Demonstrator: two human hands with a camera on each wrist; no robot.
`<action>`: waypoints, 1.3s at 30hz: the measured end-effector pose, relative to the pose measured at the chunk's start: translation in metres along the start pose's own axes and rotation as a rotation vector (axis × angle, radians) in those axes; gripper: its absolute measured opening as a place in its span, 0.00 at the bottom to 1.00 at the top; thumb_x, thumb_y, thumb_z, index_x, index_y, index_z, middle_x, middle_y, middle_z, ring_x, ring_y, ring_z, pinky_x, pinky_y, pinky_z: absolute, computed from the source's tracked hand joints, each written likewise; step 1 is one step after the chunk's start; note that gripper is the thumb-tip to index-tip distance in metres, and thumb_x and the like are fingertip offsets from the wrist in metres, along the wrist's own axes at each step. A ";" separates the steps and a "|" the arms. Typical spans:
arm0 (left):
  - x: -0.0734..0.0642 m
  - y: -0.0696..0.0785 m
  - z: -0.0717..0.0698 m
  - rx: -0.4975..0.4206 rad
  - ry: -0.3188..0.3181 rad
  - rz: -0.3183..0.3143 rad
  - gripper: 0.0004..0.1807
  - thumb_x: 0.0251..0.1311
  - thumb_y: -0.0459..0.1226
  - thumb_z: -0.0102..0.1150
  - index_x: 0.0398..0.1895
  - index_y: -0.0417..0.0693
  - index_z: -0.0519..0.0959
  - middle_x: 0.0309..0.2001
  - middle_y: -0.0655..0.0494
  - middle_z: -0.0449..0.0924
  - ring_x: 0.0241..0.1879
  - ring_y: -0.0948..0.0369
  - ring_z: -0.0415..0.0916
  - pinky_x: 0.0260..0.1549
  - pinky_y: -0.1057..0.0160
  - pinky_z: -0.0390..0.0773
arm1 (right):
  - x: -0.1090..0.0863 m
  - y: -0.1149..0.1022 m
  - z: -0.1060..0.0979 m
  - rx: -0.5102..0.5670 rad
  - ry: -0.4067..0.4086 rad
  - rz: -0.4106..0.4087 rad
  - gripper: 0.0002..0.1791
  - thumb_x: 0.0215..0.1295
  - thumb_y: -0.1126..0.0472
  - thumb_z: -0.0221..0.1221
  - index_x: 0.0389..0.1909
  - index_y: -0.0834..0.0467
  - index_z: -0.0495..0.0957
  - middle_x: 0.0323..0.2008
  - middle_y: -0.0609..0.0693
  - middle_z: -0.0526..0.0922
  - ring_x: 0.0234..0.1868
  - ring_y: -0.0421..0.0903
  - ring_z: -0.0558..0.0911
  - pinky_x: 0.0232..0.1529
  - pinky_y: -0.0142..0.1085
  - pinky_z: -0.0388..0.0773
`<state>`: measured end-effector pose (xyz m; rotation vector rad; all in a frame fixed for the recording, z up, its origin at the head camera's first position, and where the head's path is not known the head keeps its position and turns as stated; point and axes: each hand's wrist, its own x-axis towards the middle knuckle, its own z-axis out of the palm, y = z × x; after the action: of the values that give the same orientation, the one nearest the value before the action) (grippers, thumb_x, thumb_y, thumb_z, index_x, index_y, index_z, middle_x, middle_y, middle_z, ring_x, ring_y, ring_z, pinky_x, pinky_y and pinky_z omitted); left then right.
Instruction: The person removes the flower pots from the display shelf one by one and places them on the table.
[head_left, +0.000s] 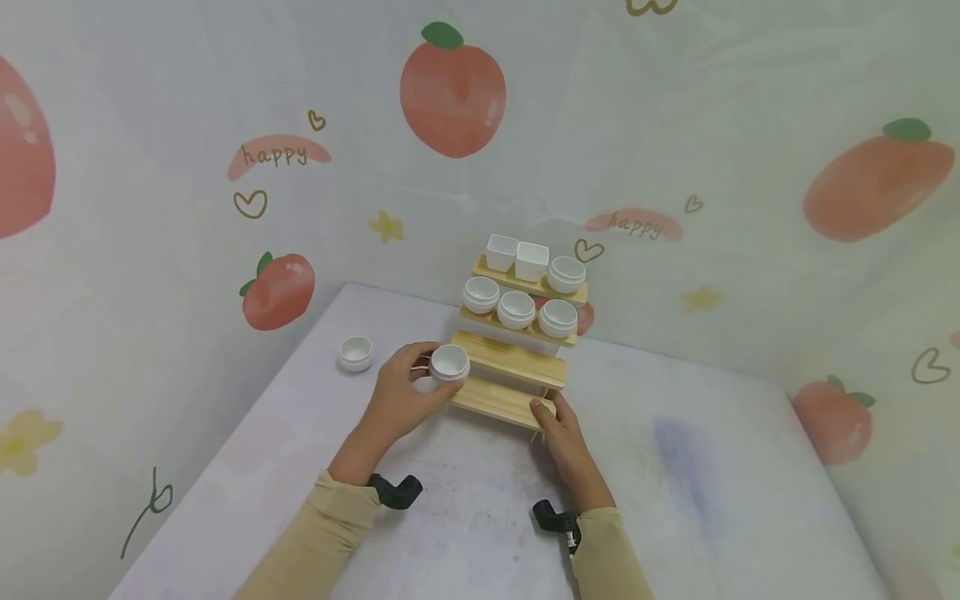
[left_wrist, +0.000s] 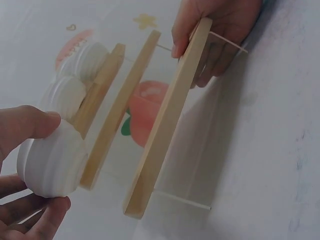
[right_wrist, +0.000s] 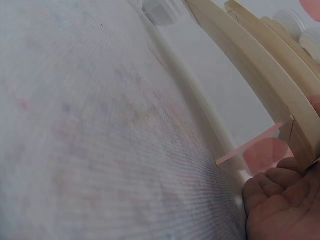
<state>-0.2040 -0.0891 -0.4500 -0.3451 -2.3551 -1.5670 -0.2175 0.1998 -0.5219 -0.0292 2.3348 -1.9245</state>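
My left hand (head_left: 408, 392) holds a small white round bowl (head_left: 450, 363) between thumb and fingers, left of the lower steps of a wooden tiered display rack (head_left: 510, 360). In the left wrist view the bowl (left_wrist: 52, 160) hangs in front of the rack's steps, its ridged side showing. My right hand (head_left: 566, 437) grips the right end of the lowest step (head_left: 498, 402), thumb on top and fingers underneath. Three round bowls (head_left: 517, 310) stand on the second tier from the top. Two square cups (head_left: 532, 262) and one round bowl (head_left: 566, 274) occupy the top tier.
Another white bowl (head_left: 356, 354) stands on the table to the left. A further white piece (head_left: 424, 384) shows partly behind my left hand. Clear side supports (right_wrist: 255, 142) carry the wooden steps. A printed cloth wall (head_left: 540, 183) rises behind the rack.
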 end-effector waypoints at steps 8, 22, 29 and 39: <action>-0.003 -0.006 -0.009 0.012 0.027 -0.026 0.37 0.56 0.40 0.82 0.67 0.37 0.77 0.61 0.43 0.81 0.60 0.48 0.81 0.60 0.48 0.87 | 0.001 0.001 -0.001 -0.007 0.003 -0.003 0.36 0.81 0.44 0.56 0.81 0.55 0.61 0.83 0.58 0.60 0.84 0.58 0.57 0.84 0.62 0.54; -0.008 -0.017 -0.024 0.026 0.056 -0.085 0.37 0.55 0.40 0.82 0.66 0.38 0.77 0.61 0.42 0.80 0.61 0.47 0.80 0.61 0.48 0.86 | 0.000 -0.002 0.000 -0.002 0.004 0.012 0.39 0.82 0.46 0.55 0.84 0.58 0.55 0.85 0.60 0.53 0.86 0.60 0.51 0.85 0.63 0.50; -0.010 -0.027 -0.029 0.049 0.070 -0.091 0.37 0.55 0.38 0.82 0.66 0.37 0.76 0.62 0.41 0.80 0.61 0.47 0.80 0.61 0.50 0.86 | 0.000 -0.001 -0.001 -0.010 0.003 0.022 0.40 0.82 0.45 0.55 0.85 0.57 0.53 0.86 0.59 0.52 0.86 0.60 0.50 0.85 0.63 0.49; -0.014 -0.035 -0.034 0.088 0.061 -0.103 0.36 0.55 0.37 0.83 0.65 0.36 0.77 0.60 0.41 0.81 0.59 0.46 0.82 0.59 0.50 0.87 | 0.003 0.004 -0.001 0.007 0.002 0.009 0.39 0.82 0.45 0.55 0.84 0.57 0.56 0.84 0.59 0.56 0.85 0.59 0.54 0.85 0.62 0.52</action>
<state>-0.2000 -0.1344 -0.4724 -0.1561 -2.4201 -1.4897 -0.2206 0.2007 -0.5256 -0.0160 2.3255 -1.9292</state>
